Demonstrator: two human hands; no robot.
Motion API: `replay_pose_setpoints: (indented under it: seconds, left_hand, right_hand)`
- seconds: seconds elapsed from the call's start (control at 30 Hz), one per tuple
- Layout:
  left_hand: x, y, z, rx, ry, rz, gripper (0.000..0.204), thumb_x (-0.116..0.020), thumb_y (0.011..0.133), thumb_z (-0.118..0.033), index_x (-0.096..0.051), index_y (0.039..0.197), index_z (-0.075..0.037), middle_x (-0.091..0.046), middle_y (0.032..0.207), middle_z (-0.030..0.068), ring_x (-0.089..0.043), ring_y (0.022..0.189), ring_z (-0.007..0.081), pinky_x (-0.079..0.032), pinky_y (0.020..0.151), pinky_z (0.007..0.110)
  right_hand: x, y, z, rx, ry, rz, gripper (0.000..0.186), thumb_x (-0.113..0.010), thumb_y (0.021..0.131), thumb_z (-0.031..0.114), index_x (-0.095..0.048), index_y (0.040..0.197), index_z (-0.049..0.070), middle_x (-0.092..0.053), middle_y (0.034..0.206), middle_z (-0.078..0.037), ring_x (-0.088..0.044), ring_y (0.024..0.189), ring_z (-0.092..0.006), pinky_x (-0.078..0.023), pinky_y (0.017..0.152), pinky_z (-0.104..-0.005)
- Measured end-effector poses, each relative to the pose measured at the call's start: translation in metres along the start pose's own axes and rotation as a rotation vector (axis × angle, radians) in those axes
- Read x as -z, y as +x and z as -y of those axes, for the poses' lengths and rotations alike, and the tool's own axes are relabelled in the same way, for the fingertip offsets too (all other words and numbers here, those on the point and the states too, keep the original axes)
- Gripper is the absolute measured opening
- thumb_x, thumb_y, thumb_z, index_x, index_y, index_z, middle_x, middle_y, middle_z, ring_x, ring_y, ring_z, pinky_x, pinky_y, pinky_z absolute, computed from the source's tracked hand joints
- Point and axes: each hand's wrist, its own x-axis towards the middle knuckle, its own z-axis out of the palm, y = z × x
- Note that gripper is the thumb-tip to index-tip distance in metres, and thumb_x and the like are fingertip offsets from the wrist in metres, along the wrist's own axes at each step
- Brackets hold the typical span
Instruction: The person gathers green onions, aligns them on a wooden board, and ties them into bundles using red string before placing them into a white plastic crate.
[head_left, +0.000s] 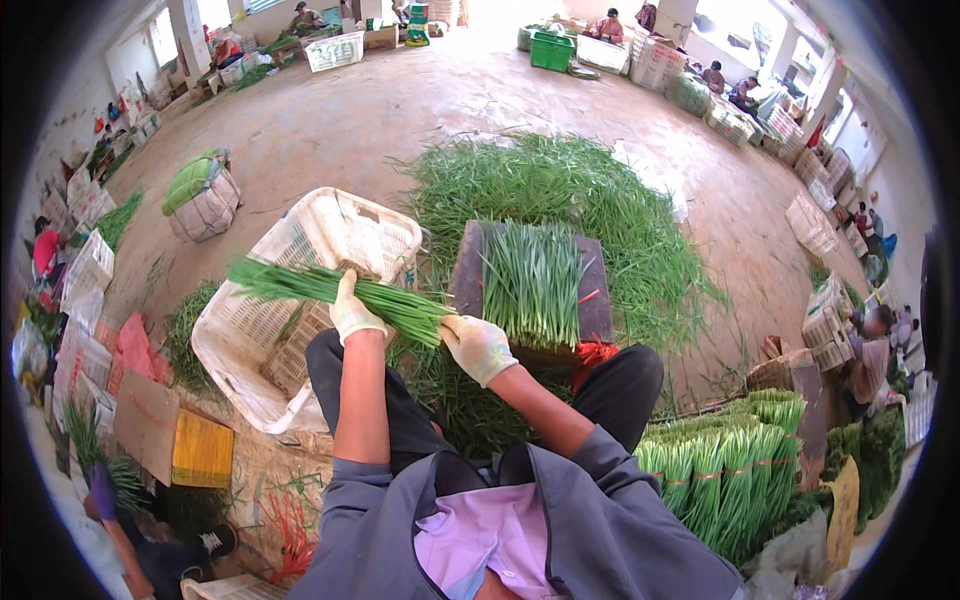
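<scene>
A loose bunch of long green chives [400, 303] lies aslant across both my gloved hands, in front of my knees. My left hand [354, 308] is wrapped round the middle of it, the leafy tips pointing left over a white plastic crate [402, 232]. At the pale stem ends on the right, my right hand [480, 348] has its fingers closed on the bunch. Just beyond that hand, a flat pile of chives [533, 280] rests on a dark low board [597, 275], stems toward me. Red ties [594, 360] hang at the board's near edge.
Loose green leaves [560, 175] cover the floor behind the board. Tied chive bundles [720, 465] stand upright at my right. On the left are a cardboard box [146, 425], a wrapped bale [203, 200] and a co-worker's arm [112, 520]. Other people sit along the walls among crates.
</scene>
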Motion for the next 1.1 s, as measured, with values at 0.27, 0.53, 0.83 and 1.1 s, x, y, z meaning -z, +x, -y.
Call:
replay_pose_setpoints:
  seconds: [0.27,0.53,0.83,1.1]
  left_hand:
    - [0.032,0.006,0.015,0.161,-0.236,-0.017,0.017,-0.062,0.092,-0.02,-0.064,0.103,-0.007,-0.067,0.101,0.0081,-0.064,0.088,0.0252,-0.053,0.082,0.043]
    - [0.027,-0.004,0.032,0.069,-0.13,-0.094,0.015,-0.062,0.09,-0.015,-0.066,0.098,-0.002,-0.067,0.092,0.0086,-0.064,0.081,0.0233,-0.053,0.079,0.04]
    - [0.014,-0.013,-0.026,0.067,-0.22,-0.113,0.019,-0.059,0.091,-0.022,-0.064,0.099,-0.006,-0.067,0.104,0.0094,-0.063,0.093,0.0285,-0.05,0.091,0.044]
    - [0.025,-0.009,0.003,0.163,-0.235,-0.087,0.028,-0.059,0.091,-0.029,-0.064,0.109,-0.008,-0.064,0.118,0.01,-0.059,0.106,0.0307,-0.043,0.099,0.05]
  right_hand:
    - [-0.015,0.01,0.008,-0.25,-0.082,-0.055,0.032,-0.066,0.089,0.037,-0.069,0.099,0.007,-0.07,0.08,-0.018,-0.067,0.073,-0.0352,-0.052,0.066,-0.0437]
    - [-0.033,0.013,-0.039,-0.256,0.275,-0.249,0.023,-0.071,0.083,0.023,-0.073,0.092,0.002,-0.07,0.08,-0.018,-0.067,0.071,-0.031,-0.05,0.065,-0.0378]
    - [-0.017,-0.04,-0.088,-0.223,-0.075,0.298,0.034,-0.067,0.085,0.037,-0.073,0.1,0.007,-0.07,0.099,-0.02,-0.067,0.094,-0.0365,-0.052,0.086,-0.0429]
    - [-0.003,0.029,0.013,-0.613,0.614,0.188,0.025,-0.068,0.089,0.019,-0.068,0.105,0.0,-0.067,0.069,-0.011,-0.063,0.054,-0.0184,-0.047,0.048,-0.0342]
